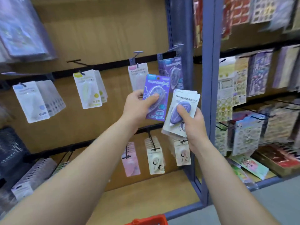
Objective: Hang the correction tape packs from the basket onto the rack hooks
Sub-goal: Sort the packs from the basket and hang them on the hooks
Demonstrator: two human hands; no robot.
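Left hand (138, 106) gripped a single purple pack (156, 98), thumb pressed on the clear blister, fingers behind the card. Pack's long axis ran near vertical, top leaning slightly right; hang hole end pointed up. It sat in front of the rack, just left of and below the hung purple packs (174, 73) of the same design, overlapping the lower corner of a pink-headed pack (138, 73) on the neighbouring hook (137, 53). No contact with any hook.

Right hand (193, 122) clasped a stack of white packs (181, 101), thumb across the purple dispenser on the front card. Stack's long axis tilted, top end up and to the right, printed header uppermost. Cards were fanned at the edges; count could not be read.

Limits of view: the lower corner of the stack was covered by the palm, and the fingers of both hands were mostly behind the cards. Print on the purple pack was blurred. Red basket (149, 221) was cut off by the bottom edge, contents not visible. Right-hand shelves were smeared by motion.
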